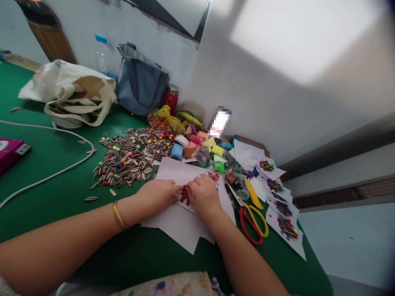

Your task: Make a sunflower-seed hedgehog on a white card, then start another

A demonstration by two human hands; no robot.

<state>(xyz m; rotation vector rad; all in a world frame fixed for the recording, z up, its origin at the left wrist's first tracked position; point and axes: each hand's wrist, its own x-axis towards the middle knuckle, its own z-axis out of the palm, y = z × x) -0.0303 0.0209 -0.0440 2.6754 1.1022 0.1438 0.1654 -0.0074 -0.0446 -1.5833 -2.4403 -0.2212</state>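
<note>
My left hand [160, 196] and my right hand [204, 195] meet over white paper sheets [182, 228]. Between them lies a small dark reddish-brown clay shape [184, 198] with stubby parts pointing towards me. The fingers of both hands are closed, and their tips pinch at its upper edge. What exactly lies under the fingertips is partly hidden. Beyond the left hand spreads a pile of striped sunflower seeds [135, 158], mixed with small coloured ones. Scissors [247, 213] with red and yellow handles lie just right of my right hand.
Coloured clay packs [188, 151] lie behind the paper, near a propped phone [219, 122]. A yellow cutter [253, 193] is beside the scissors. Finished-looking seed pictures [286, 228] line the right edge. Bags [140, 82] stand at the back; a white cable [74, 133] crosses the left.
</note>
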